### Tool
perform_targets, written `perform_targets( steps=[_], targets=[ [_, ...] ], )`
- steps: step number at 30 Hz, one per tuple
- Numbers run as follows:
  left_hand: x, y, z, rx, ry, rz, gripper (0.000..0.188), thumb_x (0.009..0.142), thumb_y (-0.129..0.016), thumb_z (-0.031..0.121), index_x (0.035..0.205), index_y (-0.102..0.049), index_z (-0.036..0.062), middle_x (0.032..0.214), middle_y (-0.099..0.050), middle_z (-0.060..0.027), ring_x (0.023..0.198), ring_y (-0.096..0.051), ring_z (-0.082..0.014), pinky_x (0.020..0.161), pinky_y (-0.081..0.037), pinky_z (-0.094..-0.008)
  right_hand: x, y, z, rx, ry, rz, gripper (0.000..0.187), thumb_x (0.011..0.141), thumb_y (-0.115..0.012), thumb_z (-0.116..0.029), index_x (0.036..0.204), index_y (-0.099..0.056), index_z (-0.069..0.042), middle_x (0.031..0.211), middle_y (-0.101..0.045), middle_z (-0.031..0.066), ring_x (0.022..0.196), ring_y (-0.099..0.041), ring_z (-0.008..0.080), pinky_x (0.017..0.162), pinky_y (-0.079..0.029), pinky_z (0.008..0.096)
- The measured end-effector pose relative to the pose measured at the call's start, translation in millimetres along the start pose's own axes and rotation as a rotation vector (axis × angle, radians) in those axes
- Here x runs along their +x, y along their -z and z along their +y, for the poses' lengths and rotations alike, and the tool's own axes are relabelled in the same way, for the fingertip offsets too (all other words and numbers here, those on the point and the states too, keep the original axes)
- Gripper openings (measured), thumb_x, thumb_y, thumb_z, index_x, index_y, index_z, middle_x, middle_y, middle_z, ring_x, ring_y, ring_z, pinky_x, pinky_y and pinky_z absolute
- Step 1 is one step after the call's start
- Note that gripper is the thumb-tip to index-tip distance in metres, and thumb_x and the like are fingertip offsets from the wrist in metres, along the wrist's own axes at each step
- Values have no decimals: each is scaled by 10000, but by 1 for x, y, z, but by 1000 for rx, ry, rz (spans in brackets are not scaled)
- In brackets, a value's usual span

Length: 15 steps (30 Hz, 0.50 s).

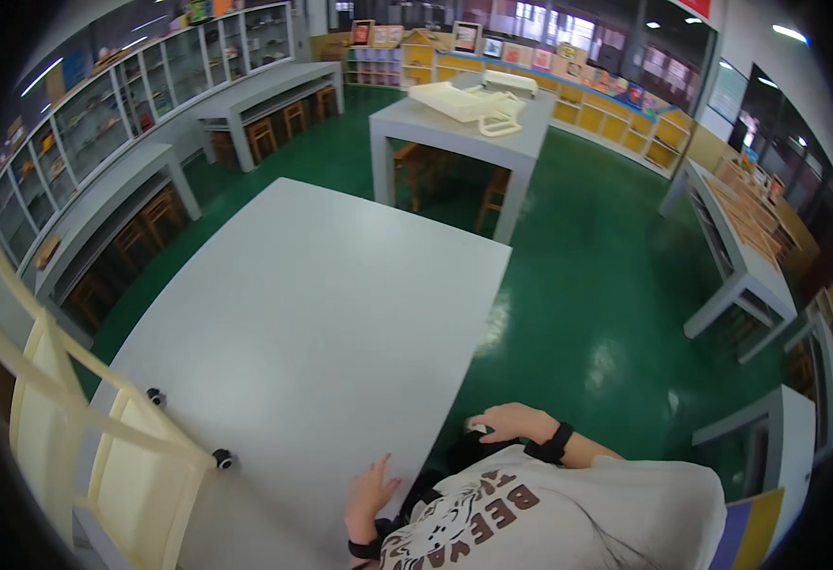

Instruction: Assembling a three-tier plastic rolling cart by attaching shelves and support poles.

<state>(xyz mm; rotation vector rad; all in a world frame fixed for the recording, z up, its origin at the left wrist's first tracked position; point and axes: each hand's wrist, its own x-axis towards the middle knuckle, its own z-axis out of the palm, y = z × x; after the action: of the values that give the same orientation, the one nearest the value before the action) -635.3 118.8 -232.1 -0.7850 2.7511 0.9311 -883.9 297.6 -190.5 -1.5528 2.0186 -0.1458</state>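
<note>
Resting open and flat on the near edge of the grey table [312,313], the left hand [371,492] holds nothing, right hand [511,421] curls over that table's corner, grip unclear, cream frame [103,427] on the table's left side untouched.

left hand [371,491]: wrist and forearm hidden behind the person's own shirt [568,518], only open fingers and palm show on the grey table [312,323]; right hand [509,421]: fingers curl over the table edge onto a dark thing, too hidden to tell what, or whether it is gripped; cream frame [103,437] cut off by the left and lower rim, full shape unknown; cream pieces [469,100] on the far table too small to identify; shelf contents along the far wall blurred.
</note>
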Motion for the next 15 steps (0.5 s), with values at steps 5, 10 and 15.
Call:
perform_targets(
  steps=[5,10,15],
  targets=[
    [25,1,-1,151,-5,89,520,698,-573,318,1156,-396,148,1062,-489,-141,922,-495,-302,771,-379,-429,-12,10,54,-97,-72,135,325,708,-552,-304,927,-499,-70,785,-546,138,719,-549,298,598,-441,381],
    [49,-25,2,305,99,77,542,667,-590,341,1150,-422,160,1113,-461,-149,943,-488,-306,776,-380,-443,-28,16,120,-35,-35,255,343,716,-545,-301,987,-495,-97,762,-538,109,673,-548,286,580,-437,374],
    [100,-42,28,199,280,57,570,646,-591,367,1156,-423,176,1125,-452,-172,936,-496,-316,741,-398,-450,-58,2,192,-166,-173,108,299,704,-553,-292,919,-523,-87,733,-547,110,669,-556,278,572,-439,366]
  ],
)
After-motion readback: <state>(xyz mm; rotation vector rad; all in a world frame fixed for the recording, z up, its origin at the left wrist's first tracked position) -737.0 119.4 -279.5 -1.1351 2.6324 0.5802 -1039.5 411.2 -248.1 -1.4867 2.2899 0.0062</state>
